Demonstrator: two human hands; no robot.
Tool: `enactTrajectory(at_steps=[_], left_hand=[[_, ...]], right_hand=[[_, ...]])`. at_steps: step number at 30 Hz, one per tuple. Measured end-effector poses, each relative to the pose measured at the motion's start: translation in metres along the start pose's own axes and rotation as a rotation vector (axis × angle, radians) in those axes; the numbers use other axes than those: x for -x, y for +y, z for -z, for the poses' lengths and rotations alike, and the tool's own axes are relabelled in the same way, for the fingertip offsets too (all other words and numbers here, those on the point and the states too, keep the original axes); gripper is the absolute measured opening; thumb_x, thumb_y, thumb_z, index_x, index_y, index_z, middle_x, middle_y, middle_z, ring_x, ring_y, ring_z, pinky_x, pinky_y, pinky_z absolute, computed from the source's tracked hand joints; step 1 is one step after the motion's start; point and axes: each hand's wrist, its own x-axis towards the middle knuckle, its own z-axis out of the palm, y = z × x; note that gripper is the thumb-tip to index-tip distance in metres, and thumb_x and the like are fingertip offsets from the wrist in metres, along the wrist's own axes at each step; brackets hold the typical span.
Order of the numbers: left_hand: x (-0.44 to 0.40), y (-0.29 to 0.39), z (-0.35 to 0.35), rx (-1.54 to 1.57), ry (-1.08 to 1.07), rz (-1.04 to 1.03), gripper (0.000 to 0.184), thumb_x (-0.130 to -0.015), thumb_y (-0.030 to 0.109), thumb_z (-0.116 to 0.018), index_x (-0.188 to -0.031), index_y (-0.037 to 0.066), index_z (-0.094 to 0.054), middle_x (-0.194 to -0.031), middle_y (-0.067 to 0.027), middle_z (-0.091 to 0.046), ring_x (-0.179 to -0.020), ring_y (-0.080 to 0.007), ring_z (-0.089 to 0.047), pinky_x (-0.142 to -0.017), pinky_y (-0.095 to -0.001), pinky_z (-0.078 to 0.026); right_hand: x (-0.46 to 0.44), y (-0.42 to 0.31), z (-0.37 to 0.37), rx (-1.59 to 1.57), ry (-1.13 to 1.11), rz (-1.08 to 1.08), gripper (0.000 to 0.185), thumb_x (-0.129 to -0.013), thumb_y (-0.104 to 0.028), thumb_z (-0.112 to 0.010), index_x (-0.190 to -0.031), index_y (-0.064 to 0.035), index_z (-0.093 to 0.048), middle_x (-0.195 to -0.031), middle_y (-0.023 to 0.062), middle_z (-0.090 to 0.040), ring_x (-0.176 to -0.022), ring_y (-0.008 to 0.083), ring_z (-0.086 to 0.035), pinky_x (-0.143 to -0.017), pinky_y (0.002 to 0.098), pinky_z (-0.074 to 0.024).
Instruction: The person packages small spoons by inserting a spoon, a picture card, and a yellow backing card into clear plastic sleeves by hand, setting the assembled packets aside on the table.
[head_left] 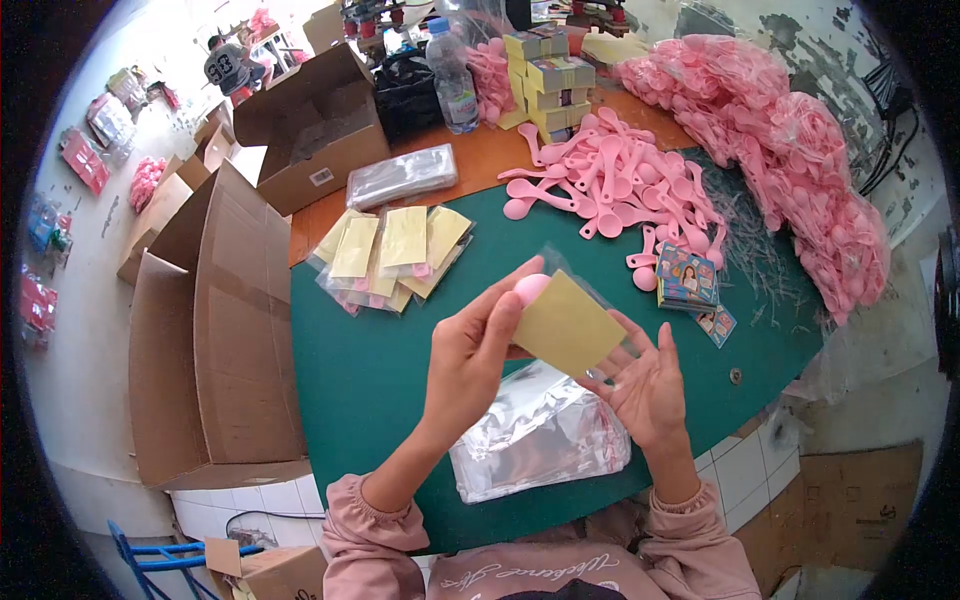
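My left hand [468,345] pinches a clear plastic bag [588,283] that contains a yellow card [570,325] and a pink spoon [532,288], whose round bowl shows beside my thumb. My right hand [645,390] is open under the bag's right side, fingers stretched along its edge and thumb apart. Beneath both hands, a stack of clear plastic bags [540,440] lies on the green mat [375,400]. Filled packets [405,240] with yellow cards are piled at the left. Loose pink spoons [620,185] are heaped farther back, near a stack of printed cards [687,277].
Open cardboard boxes [215,350] stand left of the table. A water bottle [453,80], yellow card stacks [553,85] and a plastic-wrapped bundle [402,177] sit at the back. Bagged pink spoons [770,140] line the right edge. Another person [228,68] is far behind.
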Motion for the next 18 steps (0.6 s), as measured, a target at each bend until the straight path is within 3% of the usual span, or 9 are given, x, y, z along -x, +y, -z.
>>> enactTrajectory(at_steps=[4, 8, 10, 11, 13, 16, 18], left_hand=[[-0.005, 0.008, -0.008, -0.449, 0.035, -0.275, 0.029, -0.09, 0.015, -0.047, -0.116, 0.001, -0.053, -0.093, -0.0107, -0.063, -0.079, -0.0103, -0.06, -0.066, -0.0222, -0.049], [-0.018, 0.02, -0.017, -0.393, 0.004, -0.479, 0.026, -0.087, 0.009, -0.049, -0.109, 0.002, -0.059, -0.097, -0.0133, -0.063, -0.077, -0.0116, -0.061, -0.066, -0.0255, -0.049], [-0.02, 0.034, -0.022, -0.587, -0.036, -0.718, 0.024, -0.083, 0.005, -0.051, -0.105, 0.004, -0.062, -0.1, -0.0145, -0.062, -0.078, -0.0146, -0.062, -0.067, -0.0272, -0.049], [-0.019, 0.041, -0.026, -0.587, -0.04, -0.721, 0.024, -0.083, 0.005, -0.051, -0.105, 0.004, -0.062, -0.1, -0.0145, -0.062, -0.078, -0.0146, -0.062, -0.067, -0.0272, -0.049], [-0.017, 0.053, -0.034, -0.417, -0.056, -0.601, 0.028, -0.089, 0.013, -0.043, -0.102, -0.003, -0.061, -0.109, -0.0144, -0.059, -0.1, -0.0185, -0.056, -0.083, -0.0302, -0.044], [-0.023, 0.059, -0.039, -0.63, -0.159, -0.672, 0.027, -0.089, 0.013, -0.043, -0.103, -0.004, -0.06, -0.108, -0.0145, -0.059, -0.098, -0.0184, -0.057, -0.083, -0.0301, -0.044], [-0.026, 0.062, -0.04, -0.511, -0.101, -0.632, 0.027, -0.09, 0.013, -0.042, -0.102, -0.004, -0.06, -0.104, -0.0115, -0.061, -0.094, -0.0153, -0.057, -0.08, -0.0265, -0.045]], right_hand=[[-0.004, 0.003, -0.002, -0.15, 0.07, -0.046, 0.058, -0.09, -0.051, -0.028, -0.12, -0.0035, -0.039, -0.11, 0.0187, -0.052, -0.102, 0.0314, -0.052, -0.086, 0.0493, -0.043], [-0.006, 0.009, 0.006, -0.163, 0.034, -0.096, 0.056, -0.089, -0.051, -0.03, -0.117, -0.0035, -0.042, -0.108, 0.0164, -0.053, -0.101, 0.0318, -0.052, -0.088, 0.0511, -0.0406], [-0.007, 0.01, 0.006, -0.151, 0.016, -0.112, 0.055, -0.088, -0.051, -0.032, -0.115, -0.0047, -0.043, -0.109, 0.0162, -0.052, -0.102, 0.0326, -0.052, -0.088, 0.052, -0.0403], [-0.007, 0.01, 0.005, -0.153, 0.015, -0.107, 0.055, -0.088, -0.051, -0.032, -0.115, -0.0047, -0.043, -0.109, 0.0162, -0.052, -0.102, 0.0326, -0.052, -0.088, 0.052, -0.0403], [-0.008, 0.011, 0.002, -0.156, 0.044, -0.094, 0.053, -0.088, -0.051, -0.033, -0.113, -0.006, -0.044, -0.109, 0.016, -0.052, -0.101, 0.0333, -0.051, -0.088, 0.0525, -0.0401], [-0.008, 0.011, 0.006, -0.217, -0.022, -0.106, 0.053, -0.088, -0.052, -0.033, -0.113, -0.0069, -0.044, -0.113, 0.016, -0.05, -0.102, 0.0332, -0.051, -0.089, 0.0529, -0.0395], [-0.007, 0.012, 0.006, -0.223, -0.017, -0.102, 0.054, -0.087, -0.053, -0.033, -0.113, -0.0068, -0.044, -0.11, 0.0156, -0.052, -0.1, 0.0326, -0.052, -0.089, 0.0528, -0.0396]])
